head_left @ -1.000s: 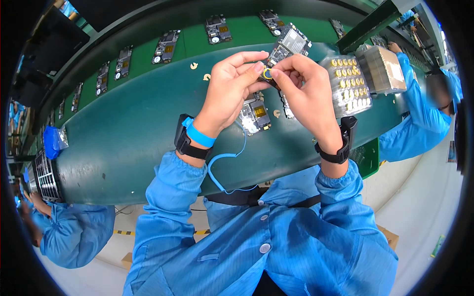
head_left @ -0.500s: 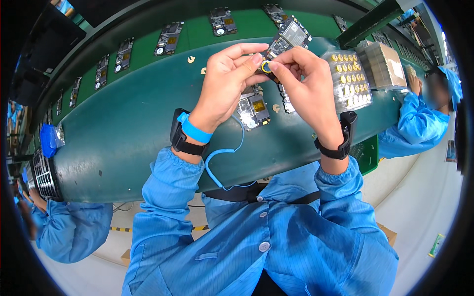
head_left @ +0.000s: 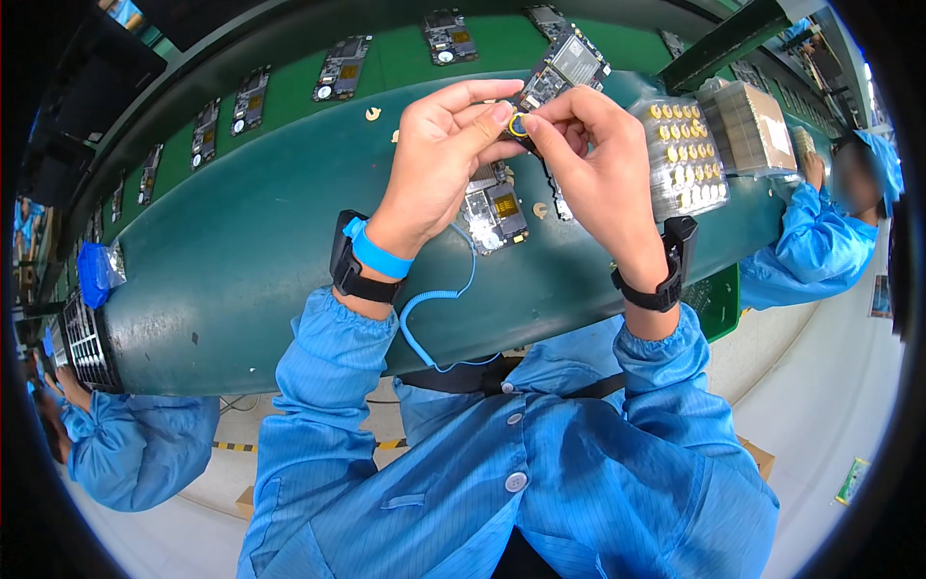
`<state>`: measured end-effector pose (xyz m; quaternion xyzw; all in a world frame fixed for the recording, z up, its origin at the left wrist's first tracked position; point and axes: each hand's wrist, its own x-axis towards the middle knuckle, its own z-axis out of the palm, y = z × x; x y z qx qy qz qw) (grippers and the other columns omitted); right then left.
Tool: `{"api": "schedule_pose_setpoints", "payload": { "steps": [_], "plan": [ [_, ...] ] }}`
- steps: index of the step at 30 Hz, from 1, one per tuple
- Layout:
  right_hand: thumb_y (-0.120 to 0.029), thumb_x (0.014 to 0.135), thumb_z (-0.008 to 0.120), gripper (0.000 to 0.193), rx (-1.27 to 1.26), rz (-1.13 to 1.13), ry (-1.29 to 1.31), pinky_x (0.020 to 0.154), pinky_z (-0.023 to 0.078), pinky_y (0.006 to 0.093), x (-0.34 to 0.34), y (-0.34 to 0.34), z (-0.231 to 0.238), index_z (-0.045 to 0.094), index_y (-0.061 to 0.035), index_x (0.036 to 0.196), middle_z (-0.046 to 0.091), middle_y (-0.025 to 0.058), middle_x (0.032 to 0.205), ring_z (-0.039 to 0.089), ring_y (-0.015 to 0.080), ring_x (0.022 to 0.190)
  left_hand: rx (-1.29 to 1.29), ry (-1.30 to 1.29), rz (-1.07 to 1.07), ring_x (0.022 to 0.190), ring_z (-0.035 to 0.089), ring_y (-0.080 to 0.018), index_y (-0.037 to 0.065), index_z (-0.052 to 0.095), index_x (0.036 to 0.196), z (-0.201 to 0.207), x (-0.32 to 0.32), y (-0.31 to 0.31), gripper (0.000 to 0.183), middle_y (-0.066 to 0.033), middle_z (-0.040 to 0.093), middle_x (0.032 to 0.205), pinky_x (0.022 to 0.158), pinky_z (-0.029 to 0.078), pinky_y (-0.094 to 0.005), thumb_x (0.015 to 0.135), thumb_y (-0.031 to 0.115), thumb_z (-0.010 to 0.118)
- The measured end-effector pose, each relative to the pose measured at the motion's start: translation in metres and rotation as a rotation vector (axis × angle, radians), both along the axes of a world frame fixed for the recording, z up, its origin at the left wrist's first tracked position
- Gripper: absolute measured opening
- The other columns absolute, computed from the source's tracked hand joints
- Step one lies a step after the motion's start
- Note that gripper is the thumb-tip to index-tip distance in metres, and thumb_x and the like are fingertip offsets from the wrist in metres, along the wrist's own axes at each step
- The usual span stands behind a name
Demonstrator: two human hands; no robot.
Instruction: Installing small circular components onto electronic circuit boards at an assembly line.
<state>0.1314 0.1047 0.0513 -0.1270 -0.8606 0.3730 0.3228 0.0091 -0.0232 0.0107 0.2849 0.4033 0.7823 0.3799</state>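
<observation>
Under and all around the grip is a big green table (head_left: 241,299). Past the grip, a long green belt (head_left: 395,63) has a row of boards (head_left: 342,68) on it. To the right of the grip sits a clear tray (head_left: 662,183) full of round gold bits.

The left hand (head_left: 431,147) and the right hand (head_left: 608,159) meet in the middle. Their fingertips are closed in a pinch on one little thing. Just beyond the grip, a tilted board (head_left: 571,69) sticks up; I can't tell which fingers hold it up. Nearer than the grip, a flat board (head_left: 494,214) lies on the table, with a small tan bit (head_left: 540,209) just to its right.

The smallest thing is right in the grip: a round piece (head_left: 518,125) with a yellow edge and a dark middle. The step looks like careful work on this piece; the next move calls for still hands and a soft push.
</observation>
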Motion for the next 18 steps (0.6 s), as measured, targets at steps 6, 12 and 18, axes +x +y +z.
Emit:
{"api": "schedule_pose_setpoints", "payload": {
  "steps": [6, 12, 18],
  "plan": [
    [-0.006, 0.087, 0.076, 0.010, 0.042, -0.018, 0.038, 0.054, 0.043, 0.0301, -0.001, -0.005, -0.001, 0.070, 0.0024, 0.085, 0.062, 0.0079, 0.073, 0.053, 0.0151, 0.058, -0.009, 0.088, 0.044, 0.110, 0.071, -0.0197, -0.006, 0.058, 0.138, 0.004, 0.003, -0.002, 0.040, -0.0185, 0.070, 0.127, 0.091, 0.063, -0.0336, 0.099, -0.001, 0.065],
    [-0.002, 0.085, 0.077, 0.007, 0.101, -0.044, 0.101, 0.055, 0.045, 0.0314, -0.006, -0.016, -0.004, 0.070, 0.0012, 0.085, 0.063, 0.0082, 0.076, 0.058, 0.0175, 0.061, 0.000, 0.108, 0.114, 0.107, 0.072, -0.0192, -0.007, 0.060, 0.138, 0.003, 0.002, -0.006, 0.039, -0.0200, 0.070, 0.126, 0.089, 0.063, -0.0315, 0.099, -0.002, 0.064],
    [0.002, 0.084, 0.075, 0.007, 0.295, 0.001, 0.186, 0.061, 0.052, 0.0363, -0.010, -0.023, -0.011, 0.072, 0.0011, 0.091, 0.065, 0.0119, 0.084, 0.067, 0.0278, 0.071, -0.014, 0.098, 0.141, 0.104, 0.073, -0.0171, -0.006, 0.061, 0.136, 0.003, -0.002, -0.009, 0.037, -0.0172, 0.072, 0.122, 0.088, 0.063, -0.0295, 0.099, -0.002, 0.063]
  ]
}}
